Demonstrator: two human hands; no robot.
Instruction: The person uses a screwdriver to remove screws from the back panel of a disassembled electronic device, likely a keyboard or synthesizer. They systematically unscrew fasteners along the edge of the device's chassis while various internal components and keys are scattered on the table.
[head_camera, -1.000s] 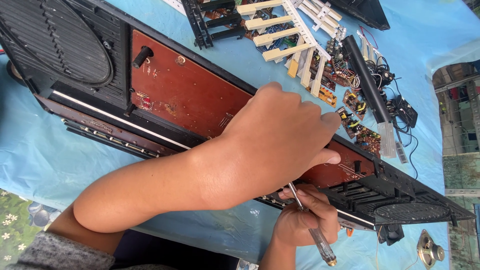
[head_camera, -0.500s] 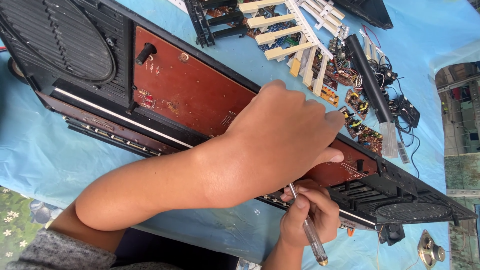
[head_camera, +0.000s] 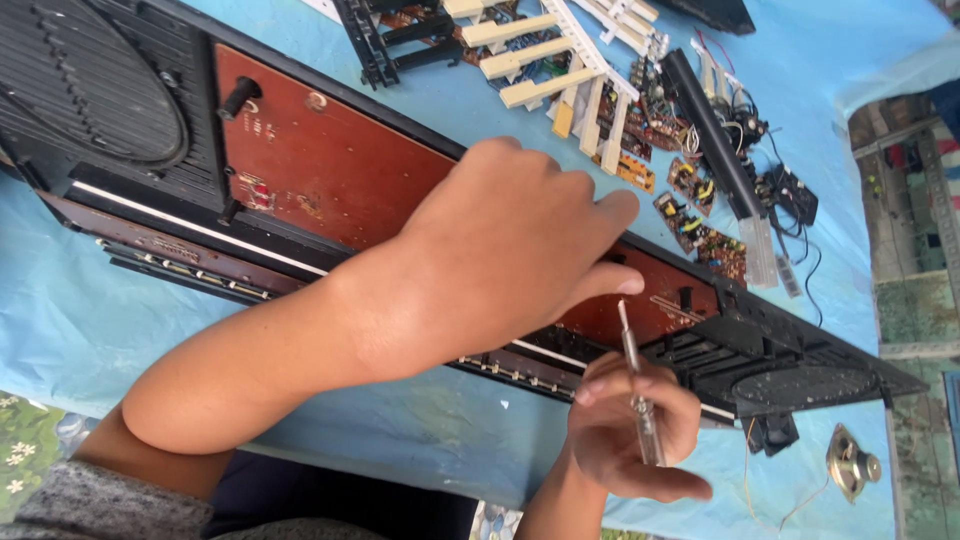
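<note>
A long opened electronic keyboard housing (head_camera: 300, 180) with a red-brown circuit board and black speaker grilles lies across a blue sheet. My left hand (head_camera: 510, 250) rests palm down on the board near its right part, fingers curled, thumb pointing right. My right hand (head_camera: 630, 430) is below the housing's front edge and grips a thin clear-handled screwdriver (head_camera: 635, 385). Its tip points up at the board just under my left thumb.
Loose cream piano keys (head_camera: 540, 50), small circuit boards (head_camera: 690, 200) with wires and a black bar (head_camera: 715, 140) lie behind the housing. A small round speaker (head_camera: 852, 465) sits at the lower right. The sheet's right edge ends over a floor.
My right hand has swung the screwdriver upright, so its tip now points up at the board instead of lying slanted down to the right. My left hand stayed on the board.
</note>
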